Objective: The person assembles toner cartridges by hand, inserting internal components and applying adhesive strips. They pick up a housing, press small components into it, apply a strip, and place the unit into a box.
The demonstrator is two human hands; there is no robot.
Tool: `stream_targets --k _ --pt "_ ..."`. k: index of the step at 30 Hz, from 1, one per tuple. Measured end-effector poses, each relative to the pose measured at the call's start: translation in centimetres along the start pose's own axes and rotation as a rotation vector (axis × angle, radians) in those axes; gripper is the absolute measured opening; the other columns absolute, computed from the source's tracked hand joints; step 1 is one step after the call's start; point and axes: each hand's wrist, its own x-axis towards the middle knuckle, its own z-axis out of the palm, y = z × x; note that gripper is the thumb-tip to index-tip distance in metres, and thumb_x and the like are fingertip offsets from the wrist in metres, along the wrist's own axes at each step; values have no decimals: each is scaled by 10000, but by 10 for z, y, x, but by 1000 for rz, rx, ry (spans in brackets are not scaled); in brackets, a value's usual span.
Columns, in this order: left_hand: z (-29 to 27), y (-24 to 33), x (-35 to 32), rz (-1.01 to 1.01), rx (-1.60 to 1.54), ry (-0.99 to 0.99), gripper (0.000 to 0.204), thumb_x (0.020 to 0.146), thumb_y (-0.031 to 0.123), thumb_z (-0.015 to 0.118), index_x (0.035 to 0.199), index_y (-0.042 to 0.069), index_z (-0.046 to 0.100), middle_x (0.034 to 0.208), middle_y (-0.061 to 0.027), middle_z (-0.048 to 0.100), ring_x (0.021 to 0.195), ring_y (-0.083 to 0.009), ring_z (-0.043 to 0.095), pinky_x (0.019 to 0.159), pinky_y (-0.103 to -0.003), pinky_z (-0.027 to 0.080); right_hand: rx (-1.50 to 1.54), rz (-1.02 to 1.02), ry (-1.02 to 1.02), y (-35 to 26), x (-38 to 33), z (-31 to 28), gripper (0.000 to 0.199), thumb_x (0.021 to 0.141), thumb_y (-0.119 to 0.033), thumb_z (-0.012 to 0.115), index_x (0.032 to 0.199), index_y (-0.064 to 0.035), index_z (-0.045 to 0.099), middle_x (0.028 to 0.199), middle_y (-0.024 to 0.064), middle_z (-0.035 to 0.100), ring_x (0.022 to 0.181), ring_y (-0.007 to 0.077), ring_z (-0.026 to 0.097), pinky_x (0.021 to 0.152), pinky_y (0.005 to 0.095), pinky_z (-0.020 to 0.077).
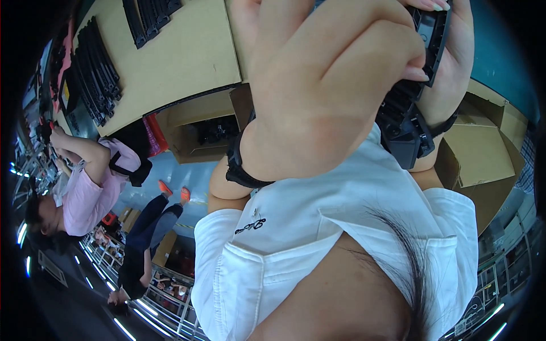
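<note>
A long black moulded plastic part (405, 128) is held close up at the upper right, tilted, with ribs along its edge and a blocky lower end. My left hand (330, 91) reaches across the middle with its fingers curled, and their tips pinch the side of the part. Behind it, my right hand (459, 62) is wrapped round the part from the right, its fingertips over the upper end. The part's top runs out of the picture. Dark bands circle both wrists.
Rows of black plastic strips (96, 71) lie on a cardboard-covered table (187, 62) at the upper left. Below it stands a cardboard box (196, 145) with dark parts. Another open box (480, 148) stands at right. A co-worker in pink (85, 199) works at left; another person (142, 250) is beyond.
</note>
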Motion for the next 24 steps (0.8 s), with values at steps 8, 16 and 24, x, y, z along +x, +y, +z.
stream_targets --k 8,16,24 --pt "-1 4 -1 -2 -8 -1 153 788 44 677 894 14 571 834 -45 585 734 -140 563 656 -244 452 -18 3 -8 0 0 2 157 883 -90 490 738 -35 463 605 -11 445 539 79 447 532 216 435" --pt "-2 2 -1 -12 -11 -12 171 794 47 680 917 15 566 830 -38 587 732 -129 564 653 -237 454 -21 -23 0 -3 -3 1 153 885 -94 488 748 -30 469 602 -15 443 534 76 447 526 219 434" --pt "9 2 3 -54 95 71 189 800 50 683 941 16 561 827 -31 589 731 -118 564 651 -231 456 -48 -55 -11 0 -2 3 156 888 -94 489 746 -34 460 604 -12 435 537 75 449 519 216 432"
